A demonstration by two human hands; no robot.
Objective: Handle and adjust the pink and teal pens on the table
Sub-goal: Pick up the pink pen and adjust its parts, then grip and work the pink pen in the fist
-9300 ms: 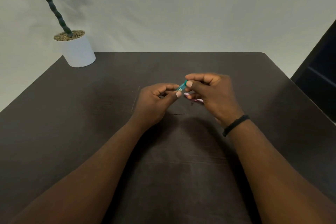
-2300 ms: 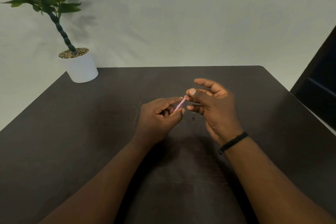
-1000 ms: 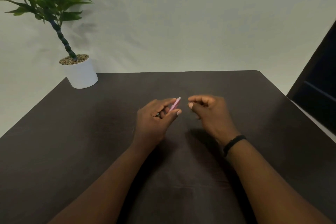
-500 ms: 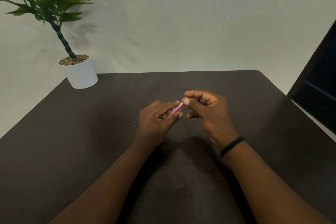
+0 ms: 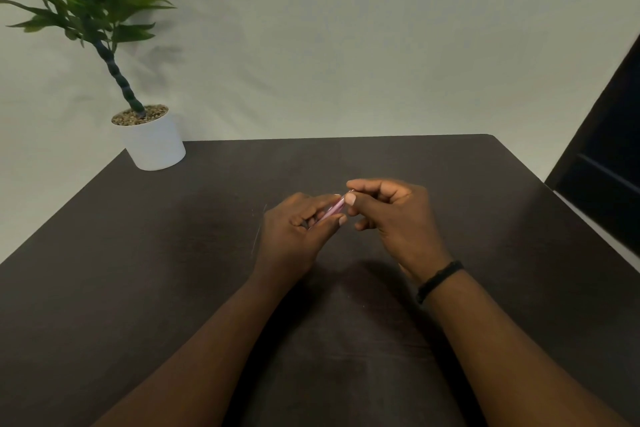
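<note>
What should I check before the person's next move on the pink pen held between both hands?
1. Left hand grips the slim pink plastic pen: ok.
2. Right hand fingers pinch the pen's far end: ok.
3. Pen held above the dark brown table: ok.
4. Teal pen located: cannot tell, not visible.
5. White potted plant well clear of the hands: ok.

Most of the pink pen (image 5: 333,210) is hidden inside the left hand (image 5: 294,236) and under the right hand's (image 5: 391,215) fingertips; the pen's ends cannot be made out; left of the pen, the plant's (image 5: 74,0) leaves run off the edge.
</note>
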